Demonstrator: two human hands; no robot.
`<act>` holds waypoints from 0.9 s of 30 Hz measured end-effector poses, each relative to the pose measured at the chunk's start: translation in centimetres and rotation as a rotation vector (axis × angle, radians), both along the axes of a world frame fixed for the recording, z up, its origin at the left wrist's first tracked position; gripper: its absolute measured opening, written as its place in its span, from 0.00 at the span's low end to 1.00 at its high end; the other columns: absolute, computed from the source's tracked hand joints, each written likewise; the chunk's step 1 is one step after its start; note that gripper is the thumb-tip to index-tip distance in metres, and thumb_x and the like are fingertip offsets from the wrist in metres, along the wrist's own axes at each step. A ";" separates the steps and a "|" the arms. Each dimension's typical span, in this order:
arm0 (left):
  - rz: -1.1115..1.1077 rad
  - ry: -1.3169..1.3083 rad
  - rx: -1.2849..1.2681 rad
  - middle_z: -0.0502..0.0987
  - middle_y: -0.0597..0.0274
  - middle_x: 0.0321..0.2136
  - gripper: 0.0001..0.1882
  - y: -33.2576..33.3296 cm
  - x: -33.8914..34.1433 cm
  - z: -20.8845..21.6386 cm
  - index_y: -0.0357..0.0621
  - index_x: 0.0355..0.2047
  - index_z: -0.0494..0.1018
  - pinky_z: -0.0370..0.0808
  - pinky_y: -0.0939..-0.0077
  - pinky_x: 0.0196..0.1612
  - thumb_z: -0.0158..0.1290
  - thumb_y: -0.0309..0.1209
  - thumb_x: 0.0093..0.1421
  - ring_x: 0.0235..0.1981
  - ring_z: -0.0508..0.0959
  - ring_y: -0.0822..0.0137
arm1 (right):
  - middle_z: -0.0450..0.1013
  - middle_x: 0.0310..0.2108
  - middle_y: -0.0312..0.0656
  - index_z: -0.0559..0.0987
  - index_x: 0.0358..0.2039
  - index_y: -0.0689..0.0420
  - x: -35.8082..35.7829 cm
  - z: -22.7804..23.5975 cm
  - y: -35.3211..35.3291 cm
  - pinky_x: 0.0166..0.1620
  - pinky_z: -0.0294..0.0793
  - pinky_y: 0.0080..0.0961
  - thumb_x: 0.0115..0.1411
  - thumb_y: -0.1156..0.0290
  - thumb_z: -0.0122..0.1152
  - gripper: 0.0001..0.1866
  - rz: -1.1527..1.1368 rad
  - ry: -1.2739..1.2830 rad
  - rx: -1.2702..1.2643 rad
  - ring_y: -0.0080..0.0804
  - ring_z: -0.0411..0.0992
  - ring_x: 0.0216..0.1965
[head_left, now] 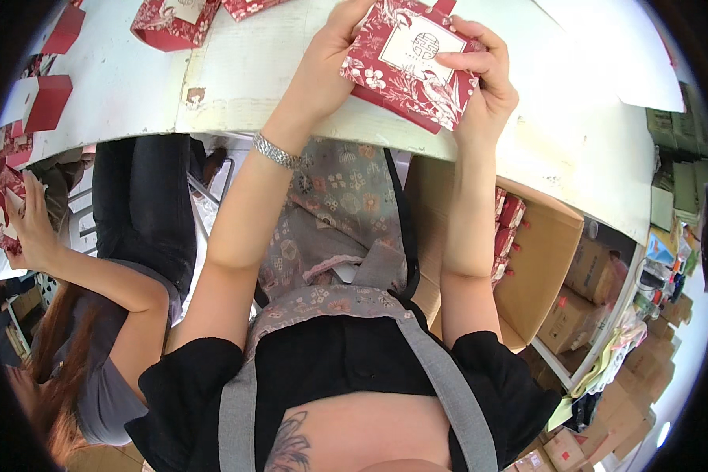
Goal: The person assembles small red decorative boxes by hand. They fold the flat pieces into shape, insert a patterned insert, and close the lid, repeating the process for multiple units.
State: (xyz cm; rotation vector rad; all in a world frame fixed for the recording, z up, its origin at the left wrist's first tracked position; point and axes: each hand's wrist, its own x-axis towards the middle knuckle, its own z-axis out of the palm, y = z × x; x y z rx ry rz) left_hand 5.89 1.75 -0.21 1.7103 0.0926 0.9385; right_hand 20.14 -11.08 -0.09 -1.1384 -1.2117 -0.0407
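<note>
Above the white table's near edge, both my hands hold a red gift box (409, 63) printed with white flowers and birds. A pale panel with a round emblem marks its upper face, and a short red tab sticks up at its far edge. My left hand (328, 69) is closed on the box's left side, its fingers mostly hidden behind it. With thumb and fingers bent at the right side, my right hand (488, 90) grips the box, one digit lying across the printed face. The box is tilted, its darker red side showing toward me.
More red printed boxes (177, 22) stand on the white table (244, 75) at the far left. Below its edge on the right, an open cardboard carton (539, 263) contains several red boxes. A co-worker's hand (35, 224) holds a similar box at left. Cartons and clutter line the right.
</note>
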 end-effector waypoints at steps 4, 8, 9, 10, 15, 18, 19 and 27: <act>-0.092 -0.100 -0.105 0.71 0.63 0.51 0.17 0.5 0.6 -2.2 0.42 0.54 0.69 0.67 0.75 0.57 0.48 0.36 0.68 0.52 0.70 0.70 | 0.65 0.58 0.51 0.81 0.29 0.59 0.6 -1.5 0.6 0.60 0.66 0.35 0.60 0.75 0.62 0.04 0.243 0.097 0.055 0.41 0.68 0.57; -0.123 -0.109 -0.407 0.73 0.69 0.42 0.07 -0.4 1.0 -1.6 0.43 0.41 0.72 0.71 0.81 0.49 0.46 0.30 0.68 0.45 0.72 0.76 | 0.60 0.63 0.55 0.80 0.41 0.56 -0.4 -0.2 -1.0 0.63 0.60 0.47 0.57 0.72 0.64 0.11 -0.097 -0.356 -0.188 0.55 0.59 0.63; -0.121 -0.108 -0.458 0.74 0.69 0.42 0.07 -0.3 1.2 -1.3 0.43 0.42 0.72 0.71 0.81 0.49 0.46 0.30 0.68 0.45 0.72 0.76 | 0.60 0.64 0.53 0.78 0.46 0.55 -0.9 0.9 -1.8 0.64 0.59 0.48 0.53 0.72 0.68 0.18 -0.072 -0.395 -0.299 0.56 0.57 0.64; -0.100 -0.012 -0.451 0.73 0.66 0.45 0.08 -0.3 0.8 -0.9 0.41 0.41 0.71 0.70 0.81 0.51 0.43 0.28 0.68 0.45 0.72 0.77 | 0.60 0.64 0.52 0.77 0.50 0.54 -1.3 1.9 -2.5 0.65 0.58 0.48 0.49 0.72 0.71 0.25 -0.051 -0.439 -0.409 0.58 0.55 0.65; -0.029 0.200 -0.009 0.70 0.57 0.49 0.10 0.0 0.3 -1.4 0.38 0.45 0.70 0.62 0.75 0.60 0.47 0.28 0.65 0.58 0.63 0.67 | 0.66 0.60 0.49 0.75 0.56 0.54 0.5 0.7 -3.7 0.64 0.60 0.44 0.40 0.69 0.80 0.40 0.033 -0.387 -0.493 0.53 0.59 0.64; -0.182 0.221 0.055 0.66 0.50 0.55 0.23 -0.5 -2.0 -1.3 0.40 0.48 0.68 0.56 0.67 0.64 0.62 0.35 0.56 0.67 0.56 0.55 | 0.69 0.58 0.48 0.77 0.54 0.55 0.1 0.0 -4.2 0.64 0.60 0.43 0.42 0.69 0.79 0.36 0.146 -0.253 -0.474 0.49 0.61 0.63; -0.201 0.195 0.142 0.64 0.48 0.58 0.29 -0.5 -2.7 -1.3 0.42 0.49 0.68 0.54 0.63 0.65 0.67 0.38 0.52 0.69 0.54 0.51 | 0.69 0.58 0.48 0.77 0.54 0.56 0.1 -0.1 -4.1 0.63 0.61 0.43 0.42 0.69 0.79 0.35 0.140 -0.267 -0.461 0.49 0.62 0.63; -0.004 0.051 0.405 0.63 0.40 0.62 0.23 -2.2 -3.3 -0.6 0.49 0.40 0.72 0.42 0.44 0.69 0.71 0.37 0.47 0.66 0.61 0.48 | 0.72 0.52 0.47 0.78 0.51 0.58 -1.6 -0.1 -4.9 0.59 0.69 0.39 0.44 0.70 0.77 0.31 0.140 -0.245 -0.404 0.49 0.67 0.59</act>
